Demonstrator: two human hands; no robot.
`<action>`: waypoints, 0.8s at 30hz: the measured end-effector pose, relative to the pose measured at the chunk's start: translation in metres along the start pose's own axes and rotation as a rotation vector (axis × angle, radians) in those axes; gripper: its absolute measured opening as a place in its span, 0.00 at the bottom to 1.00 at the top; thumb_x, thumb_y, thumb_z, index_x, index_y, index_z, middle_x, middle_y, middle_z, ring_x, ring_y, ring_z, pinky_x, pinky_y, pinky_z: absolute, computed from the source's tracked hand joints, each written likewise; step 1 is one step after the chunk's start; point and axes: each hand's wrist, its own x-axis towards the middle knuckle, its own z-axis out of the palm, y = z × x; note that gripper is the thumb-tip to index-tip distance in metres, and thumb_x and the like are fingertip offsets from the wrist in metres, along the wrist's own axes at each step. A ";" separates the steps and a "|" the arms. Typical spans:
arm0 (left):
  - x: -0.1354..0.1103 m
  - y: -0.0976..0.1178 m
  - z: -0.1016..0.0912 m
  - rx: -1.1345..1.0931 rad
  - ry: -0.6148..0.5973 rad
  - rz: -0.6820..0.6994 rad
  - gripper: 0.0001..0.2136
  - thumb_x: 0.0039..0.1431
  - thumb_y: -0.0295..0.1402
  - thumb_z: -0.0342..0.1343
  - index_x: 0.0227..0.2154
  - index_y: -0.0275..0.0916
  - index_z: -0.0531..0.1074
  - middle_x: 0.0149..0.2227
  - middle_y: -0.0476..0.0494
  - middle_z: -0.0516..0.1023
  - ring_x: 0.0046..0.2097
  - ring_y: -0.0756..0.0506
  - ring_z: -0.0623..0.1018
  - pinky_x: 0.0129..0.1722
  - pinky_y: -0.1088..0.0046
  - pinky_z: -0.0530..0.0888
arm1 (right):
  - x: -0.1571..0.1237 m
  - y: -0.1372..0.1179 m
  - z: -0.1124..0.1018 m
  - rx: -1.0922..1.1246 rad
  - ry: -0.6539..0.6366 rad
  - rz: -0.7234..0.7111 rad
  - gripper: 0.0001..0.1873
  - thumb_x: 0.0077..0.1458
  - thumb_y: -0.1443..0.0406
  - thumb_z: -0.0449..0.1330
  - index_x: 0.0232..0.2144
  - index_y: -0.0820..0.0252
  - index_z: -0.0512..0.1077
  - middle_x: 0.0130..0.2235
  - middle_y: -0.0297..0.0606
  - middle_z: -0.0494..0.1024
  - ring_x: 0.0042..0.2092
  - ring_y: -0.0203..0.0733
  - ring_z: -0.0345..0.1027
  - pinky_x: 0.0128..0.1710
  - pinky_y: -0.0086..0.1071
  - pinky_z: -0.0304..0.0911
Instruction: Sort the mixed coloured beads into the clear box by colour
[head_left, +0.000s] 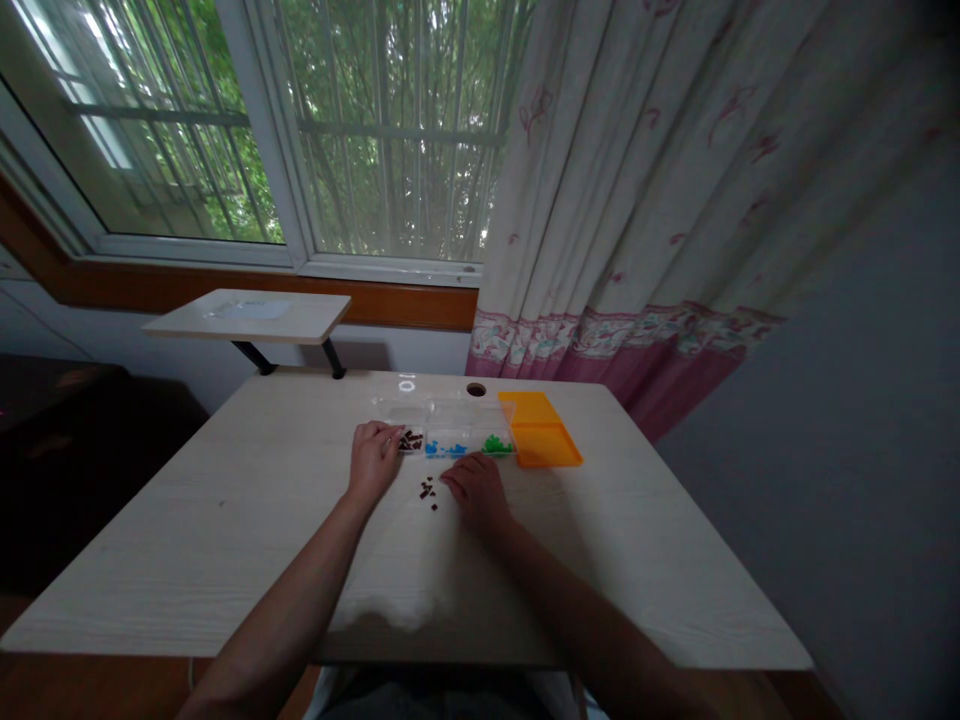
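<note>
A clear plastic compartment box (448,432) lies on the table with its transparent lid folded back. Small brown pieces (411,440) fill its left compartment, blue pieces (445,451) sit in the middle and green pieces (496,445) at the right. My left hand (373,458) is closed at the box's left end, its fingertips gripping the edge beside the brown pieces. Several loose brown pieces (427,489) lie on the table in front of the box. Just right of them, my right hand (480,492) has its fingers drawn together; anything between the fingertips is too small to make out.
An orange two-part tray (551,444) lies open right of the box. Behind the box are a round cable hole (476,390) and the table's back edge. A small raised shelf (251,315) stands at the back left. A curtain (600,250) hangs behind the table's right side.
</note>
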 end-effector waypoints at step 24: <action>-0.019 0.043 0.011 -0.180 -0.235 0.435 0.10 0.66 0.36 0.53 0.44 0.43 0.78 0.36 0.43 0.81 0.38 0.45 0.76 0.41 0.66 0.74 | 0.004 0.006 -0.003 0.273 0.119 0.028 0.17 0.65 0.57 0.52 0.36 0.56 0.79 0.32 0.40 0.80 0.37 0.42 0.72 0.40 0.36 0.65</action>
